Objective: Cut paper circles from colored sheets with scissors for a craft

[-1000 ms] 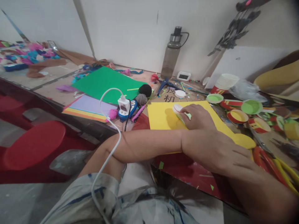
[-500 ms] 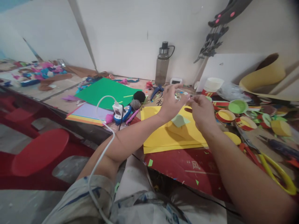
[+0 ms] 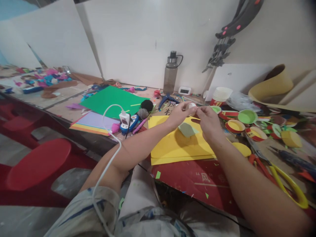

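Observation:
My left hand (image 3: 179, 116) is closed around a small white roll (image 3: 191, 105) that looks like tape, above the yellow paper sheets (image 3: 172, 144). Beside it, my right hand (image 3: 209, 124) pinches at the roll's right edge; what lies between its fingertips is too small to make out. The two hands almost touch. Below them, a pale green paper piece (image 3: 188, 129) lies on the yellow sheets. Under the sheets is a red board (image 3: 182, 174) with pale lettering.
Green paper (image 3: 111, 100), a blue glue gun (image 3: 168, 99) and a bottle (image 3: 170, 77) lie or stand farther back. On the right are yellow-handled scissors (image 3: 288, 184), cut cup pieces (image 3: 247, 116) and stacked paper cups (image 3: 221, 95). A white cable (image 3: 105, 168) crosses my left arm.
My left hand has turned and its fingers have closed in, with the white roll now showing. Both hands sit slightly lower and closer together. The camera view has tilted up a little.

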The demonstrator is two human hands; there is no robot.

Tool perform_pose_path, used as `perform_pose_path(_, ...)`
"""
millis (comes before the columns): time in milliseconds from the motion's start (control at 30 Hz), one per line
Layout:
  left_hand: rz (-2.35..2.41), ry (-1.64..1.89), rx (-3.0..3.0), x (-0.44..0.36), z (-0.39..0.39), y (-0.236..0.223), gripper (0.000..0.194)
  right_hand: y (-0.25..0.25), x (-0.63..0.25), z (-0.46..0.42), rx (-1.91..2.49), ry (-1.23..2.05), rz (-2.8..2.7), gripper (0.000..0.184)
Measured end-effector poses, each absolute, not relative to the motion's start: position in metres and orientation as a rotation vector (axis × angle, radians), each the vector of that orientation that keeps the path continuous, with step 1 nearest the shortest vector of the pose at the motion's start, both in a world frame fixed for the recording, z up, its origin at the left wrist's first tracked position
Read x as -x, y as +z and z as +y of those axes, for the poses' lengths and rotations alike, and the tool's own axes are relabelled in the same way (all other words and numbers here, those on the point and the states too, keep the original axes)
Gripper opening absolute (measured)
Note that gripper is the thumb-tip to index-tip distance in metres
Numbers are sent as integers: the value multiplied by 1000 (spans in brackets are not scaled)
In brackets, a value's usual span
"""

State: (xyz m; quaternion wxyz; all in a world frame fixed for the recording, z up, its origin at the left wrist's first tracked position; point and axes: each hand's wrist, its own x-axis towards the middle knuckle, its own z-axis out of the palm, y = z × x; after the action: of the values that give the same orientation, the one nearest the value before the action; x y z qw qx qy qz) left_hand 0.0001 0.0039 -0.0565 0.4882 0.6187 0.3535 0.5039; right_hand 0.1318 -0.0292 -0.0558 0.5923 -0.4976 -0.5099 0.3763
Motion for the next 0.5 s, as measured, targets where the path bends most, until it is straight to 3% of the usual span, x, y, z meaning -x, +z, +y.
perform_pose_path(167,1246,1190,-1624,5,4,-50,41,-63,-135,-25,1226,746,-1268,15)
perform_pose_path(400,1601,513,-2198,13,0,-45,43,-61,-134,-31,1299,430,-1442,15)
perform_pose_path(500,1605,461,-2320,9,-3,-48,51,-61,-130,-37,1299,401,-1465,18)
